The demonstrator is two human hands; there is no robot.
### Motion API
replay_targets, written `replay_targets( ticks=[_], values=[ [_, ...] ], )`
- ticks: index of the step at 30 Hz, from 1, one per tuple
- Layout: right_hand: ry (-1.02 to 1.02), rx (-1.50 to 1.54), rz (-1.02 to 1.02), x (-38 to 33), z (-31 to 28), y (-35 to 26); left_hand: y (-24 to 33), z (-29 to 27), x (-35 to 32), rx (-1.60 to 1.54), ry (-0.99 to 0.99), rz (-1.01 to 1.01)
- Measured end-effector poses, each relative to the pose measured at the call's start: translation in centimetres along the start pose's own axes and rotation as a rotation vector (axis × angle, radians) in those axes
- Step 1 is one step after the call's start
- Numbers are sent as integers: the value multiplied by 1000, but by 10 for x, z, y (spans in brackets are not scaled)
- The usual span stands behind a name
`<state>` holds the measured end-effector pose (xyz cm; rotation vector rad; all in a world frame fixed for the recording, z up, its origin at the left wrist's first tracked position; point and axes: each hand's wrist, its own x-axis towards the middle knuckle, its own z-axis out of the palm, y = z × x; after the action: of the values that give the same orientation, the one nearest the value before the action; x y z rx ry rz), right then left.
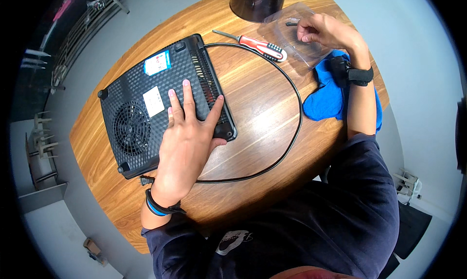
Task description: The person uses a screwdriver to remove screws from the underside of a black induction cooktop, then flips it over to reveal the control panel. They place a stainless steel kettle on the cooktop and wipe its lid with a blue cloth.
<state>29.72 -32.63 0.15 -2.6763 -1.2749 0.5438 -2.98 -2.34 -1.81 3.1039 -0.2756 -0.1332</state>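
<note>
Reaching right hand [325, 32] into clear tray [296, 38], perhaps holding screws.

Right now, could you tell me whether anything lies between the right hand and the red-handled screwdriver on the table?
Nothing visible does. The right hand is curled inside a clear plastic tray, and the red-handled screwdriver lies just beside that tray on the wooden table. Only the tray's low rim separates them. The left hand rests flat on the overturned black appliance.

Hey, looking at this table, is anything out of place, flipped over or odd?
Yes: the black appliance lies upside down, its fan grille, vents and rubber feet facing up, with the left hand pressed flat on it. Its power cord loops loosely across the wooden table. Nothing looks spilled or broken.
</note>
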Motion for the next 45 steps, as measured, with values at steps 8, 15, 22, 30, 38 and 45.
replay_targets(
  ticks=[8,15,22,30,38,45],
  values=[
    [27,-18,-158,2,9,13,0,-1,1,12,-8,-4],
    [-21,13,7,-1,4,0,-2,5,0,-13,6,-13],
    [-22,111,32,-1,5,-2,-1,3,0,-10,-15,-36],
    [-60,42,-7,1,0,-2,-1,2,0,-12,-20,-30],
    [146,-3,-128,4,6,4,-3,4,0,4,-5,-19],
    [227,66,-159,4,-2,-22,-3,3,-1,-16,32,-30]
  ],
)
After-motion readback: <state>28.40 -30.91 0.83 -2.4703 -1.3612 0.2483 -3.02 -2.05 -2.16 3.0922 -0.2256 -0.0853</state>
